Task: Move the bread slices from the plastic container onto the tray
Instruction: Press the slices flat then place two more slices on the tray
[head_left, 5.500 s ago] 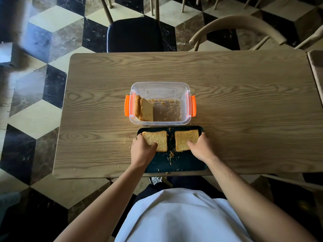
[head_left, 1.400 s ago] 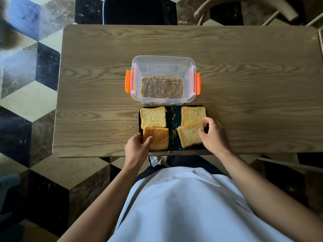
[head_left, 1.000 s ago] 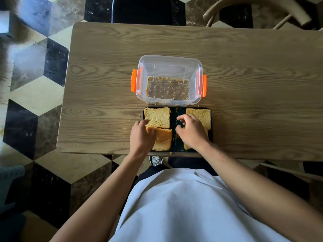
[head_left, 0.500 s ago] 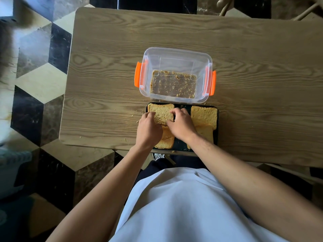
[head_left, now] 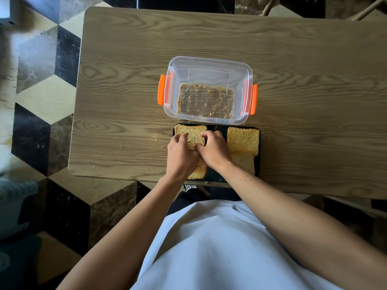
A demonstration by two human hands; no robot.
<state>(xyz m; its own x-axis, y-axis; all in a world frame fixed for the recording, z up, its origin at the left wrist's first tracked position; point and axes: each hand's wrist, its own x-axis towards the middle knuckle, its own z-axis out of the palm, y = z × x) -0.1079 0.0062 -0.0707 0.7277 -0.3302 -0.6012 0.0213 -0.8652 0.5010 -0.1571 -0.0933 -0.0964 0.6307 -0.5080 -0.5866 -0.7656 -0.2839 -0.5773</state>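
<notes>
The clear plastic container [head_left: 207, 65] with orange latches stands mid-table and holds only crumbs. Just in front of it lies the dark tray [head_left: 259, 155] with several bread slices. The far-left slice [head_left: 191, 131] is pinched between my left hand [head_left: 181, 155] on its left edge and my right hand [head_left: 213, 149] on its right edge. A near-left slice [head_left: 199, 173] shows partly under my left hand. On the right side, a far slice [head_left: 243, 139] overlaps a near slice [head_left: 244, 162].
The wooden table [head_left: 303, 80] has crumbs scattered left of the tray. The tray sits at the table's near edge. A dark chair seat and wooden chair legs stand beyond the far edge. A checkered stone floor lies to the left.
Two more slices came out of the container onto the tray's near half. My right hand then left the right slices and moved left; both hands now grip the far-left slice.
</notes>
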